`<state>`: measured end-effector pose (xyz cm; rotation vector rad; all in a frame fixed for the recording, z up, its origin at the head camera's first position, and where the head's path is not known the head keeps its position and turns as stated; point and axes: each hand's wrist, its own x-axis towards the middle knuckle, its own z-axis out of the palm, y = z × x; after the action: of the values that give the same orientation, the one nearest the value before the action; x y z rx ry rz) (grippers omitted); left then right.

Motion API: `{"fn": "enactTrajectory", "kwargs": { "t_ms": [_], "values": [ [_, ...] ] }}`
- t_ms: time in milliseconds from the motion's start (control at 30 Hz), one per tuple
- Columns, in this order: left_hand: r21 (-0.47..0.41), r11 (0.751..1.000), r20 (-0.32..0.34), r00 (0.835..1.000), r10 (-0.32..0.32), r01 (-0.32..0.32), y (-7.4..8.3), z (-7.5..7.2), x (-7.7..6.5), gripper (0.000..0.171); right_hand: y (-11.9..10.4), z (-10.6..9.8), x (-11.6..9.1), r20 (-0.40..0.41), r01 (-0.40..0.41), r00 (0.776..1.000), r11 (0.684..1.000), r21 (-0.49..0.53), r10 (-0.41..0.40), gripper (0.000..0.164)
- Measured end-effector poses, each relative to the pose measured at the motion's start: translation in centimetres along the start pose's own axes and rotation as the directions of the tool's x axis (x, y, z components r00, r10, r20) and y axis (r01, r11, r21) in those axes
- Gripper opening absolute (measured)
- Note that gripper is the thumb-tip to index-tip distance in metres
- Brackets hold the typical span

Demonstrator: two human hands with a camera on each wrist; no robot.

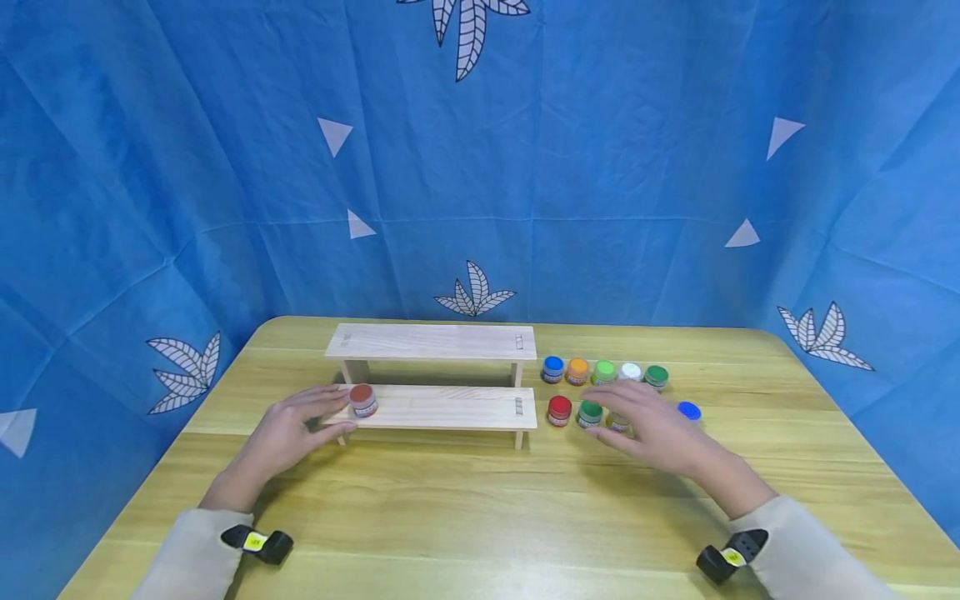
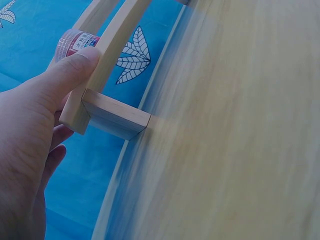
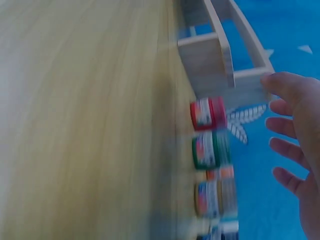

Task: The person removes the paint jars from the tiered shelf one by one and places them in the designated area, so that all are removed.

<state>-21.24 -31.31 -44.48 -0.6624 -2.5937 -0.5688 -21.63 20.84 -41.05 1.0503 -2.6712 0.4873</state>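
A small paint jar with a brown lid (image 1: 363, 401) stands at the left end of the lower board of a wooden two-tier stand (image 1: 442, 408). My left hand (image 1: 300, 425) is around that end, its thumb (image 2: 82, 60) along the board's front edge close to the jar and its fingers loosely bent on the far side. Above the front row of paint jars, my right hand (image 1: 648, 417) hovers with fingers spread and nothing in them. Below it are a red jar (image 1: 558, 411) and a dark green jar (image 1: 589, 414); a yellowish jar (image 1: 617, 422) is partly hidden by the hand.
Behind, a row holds blue (image 1: 552, 369), orange (image 1: 577, 372), light green (image 1: 603, 372), white (image 1: 630, 372) and green (image 1: 656, 377) jars. Another blue-lidded jar (image 1: 689, 411) sits right of the right hand. The stand's upper board (image 1: 431, 342) rises behind the lower one. A blue curtain (image 1: 615, 167) surrounds the table.
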Motion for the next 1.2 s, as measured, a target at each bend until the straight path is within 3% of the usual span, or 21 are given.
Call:
{"fn": "enactTrajectory", "kwargs": {
  "t_ms": [333,600,1200],
  "values": [
    [0.005,1.0,0.016,1.0,-0.025,0.025,0.0,0.0,0.0,0.049,-3.2,0.8,3.2,0.007,0.121,0.993,0.993,-0.006,-0.121,0.057],
    [0.003,1.0,0.006,1.0,-0.009,0.009,-0.1,0.0,-0.1,0.049,-5.7,1.7,6.0,0.0,0.197,0.98,0.976,-0.092,-0.198,0.06],
    [-0.005,1.0,0.001,1.0,-0.001,0.001,-0.1,0.0,0.0,0.048,-10.0,4.6,11.6,0.048,0.165,0.985,0.986,-0.028,-0.164,0.059]
  ]
}}
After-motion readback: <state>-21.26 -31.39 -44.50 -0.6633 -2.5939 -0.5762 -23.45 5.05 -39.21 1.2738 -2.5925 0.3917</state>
